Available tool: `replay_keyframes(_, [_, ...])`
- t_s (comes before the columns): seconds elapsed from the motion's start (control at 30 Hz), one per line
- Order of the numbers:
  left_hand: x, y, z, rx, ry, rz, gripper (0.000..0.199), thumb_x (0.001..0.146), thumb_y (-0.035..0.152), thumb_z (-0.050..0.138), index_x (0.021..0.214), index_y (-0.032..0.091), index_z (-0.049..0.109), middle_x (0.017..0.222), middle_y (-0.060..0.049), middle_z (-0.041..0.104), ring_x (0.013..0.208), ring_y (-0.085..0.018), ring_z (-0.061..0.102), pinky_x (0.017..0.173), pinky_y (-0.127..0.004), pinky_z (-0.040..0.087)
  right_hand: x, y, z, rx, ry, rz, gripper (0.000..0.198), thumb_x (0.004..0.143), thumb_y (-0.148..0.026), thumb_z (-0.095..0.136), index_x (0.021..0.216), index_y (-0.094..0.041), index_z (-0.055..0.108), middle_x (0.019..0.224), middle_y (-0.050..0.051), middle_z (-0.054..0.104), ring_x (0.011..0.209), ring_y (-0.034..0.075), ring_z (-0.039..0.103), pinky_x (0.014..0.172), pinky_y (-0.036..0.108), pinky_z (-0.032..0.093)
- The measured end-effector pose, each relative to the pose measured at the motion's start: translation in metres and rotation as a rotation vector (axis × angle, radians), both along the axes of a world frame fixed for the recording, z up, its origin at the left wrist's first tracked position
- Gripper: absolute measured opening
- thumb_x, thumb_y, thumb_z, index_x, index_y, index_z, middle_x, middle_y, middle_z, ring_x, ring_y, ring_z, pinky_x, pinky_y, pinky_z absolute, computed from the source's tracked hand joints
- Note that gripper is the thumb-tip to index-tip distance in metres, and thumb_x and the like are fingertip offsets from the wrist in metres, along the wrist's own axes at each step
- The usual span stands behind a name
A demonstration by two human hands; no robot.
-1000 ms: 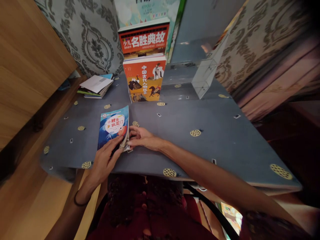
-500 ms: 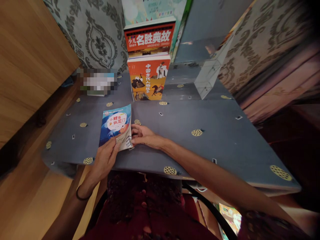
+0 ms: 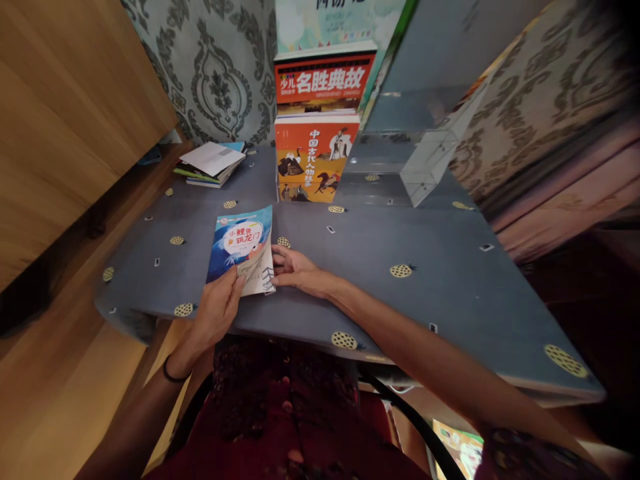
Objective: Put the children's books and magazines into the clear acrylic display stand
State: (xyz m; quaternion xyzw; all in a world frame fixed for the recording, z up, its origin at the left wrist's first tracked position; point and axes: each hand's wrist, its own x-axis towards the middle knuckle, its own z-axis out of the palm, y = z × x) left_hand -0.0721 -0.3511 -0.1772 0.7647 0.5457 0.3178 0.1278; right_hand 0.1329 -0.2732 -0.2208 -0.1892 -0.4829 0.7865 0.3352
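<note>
A thin blue picture book (image 3: 239, 243) with a white oval and red Chinese title lies on the cloth-covered table in front of me. My left hand (image 3: 220, 300) grips its lower edge, thumb on top, and bends the cover and some pages up and leftward. Beneath that bend a whitish inner page (image 3: 261, 279) with a dark drawing shows. At the book's right edge, my right hand (image 3: 296, 272) has its thumb on the page corner and its fingers curled by the edge. Those fingertips are partly hidden.
A clear acrylic rack (image 3: 425, 163) stands at the back, holding an orange book (image 3: 315, 160), a red book (image 3: 325, 80) and a green one (image 3: 340, 27). At the back left lies a pile of books (image 3: 213, 163). A wooden cabinet (image 3: 75, 100) borders the left side.
The view has shifted, so the table things appear farther right. The cover and pages are bent back further, baring more of the inner page. Both hands keep their places at the book.
</note>
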Motion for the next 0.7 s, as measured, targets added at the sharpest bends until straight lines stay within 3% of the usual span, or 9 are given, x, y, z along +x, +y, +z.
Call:
replay_keyframes(0.3, [0.0029, -0.0002, -0.0026, 0.035, 0.002, -0.034, 0.031, 0.104, 0.035, 0.036, 0.084, 0.021, 0.055, 0.079, -0.005, 0.069, 0.072, -0.018, 0.065, 0.066, -0.029, 0.050, -0.0059, -0.0046, 0.0021, 0.016, -0.072, -0.041, 0.083, 0.060, -0.028, 0.094, 0.129, -0.022, 0.049, 0.123, 0.008, 0.071, 0.094, 0.018, 0.072, 0.092, 0.036, 0.058])
replay_keyframes(0.57, [0.0020, -0.0019, -0.0019, 0.018, -0.033, 0.014, 0.028, 0.102, 0.034, 0.039, 0.080, 0.022, 0.051, 0.070, -0.001, 0.064, 0.060, -0.015, 0.059, 0.058, -0.027, 0.044, -0.0041, -0.0050, 0.0028, 0.017, -0.046, 0.040, 0.097, 0.062, -0.028, 0.094, 0.142, -0.024, 0.039, 0.125, 0.008, 0.070, 0.095, 0.018, 0.072, 0.088, 0.034, 0.058])
replay_keyframes(0.7, [0.0014, -0.0022, -0.0004, -0.015, -0.079, 0.056, 0.027, 0.103, 0.037, 0.039, 0.102, 0.019, 0.058, 0.079, -0.002, 0.069, 0.066, -0.016, 0.063, 0.061, -0.026, 0.048, -0.0014, -0.0051, 0.0064, 0.030, -0.038, 0.082, 0.098, 0.066, -0.029, 0.092, 0.147, -0.025, 0.036, 0.127, 0.009, 0.068, 0.086, 0.015, 0.071, 0.077, 0.030, 0.059])
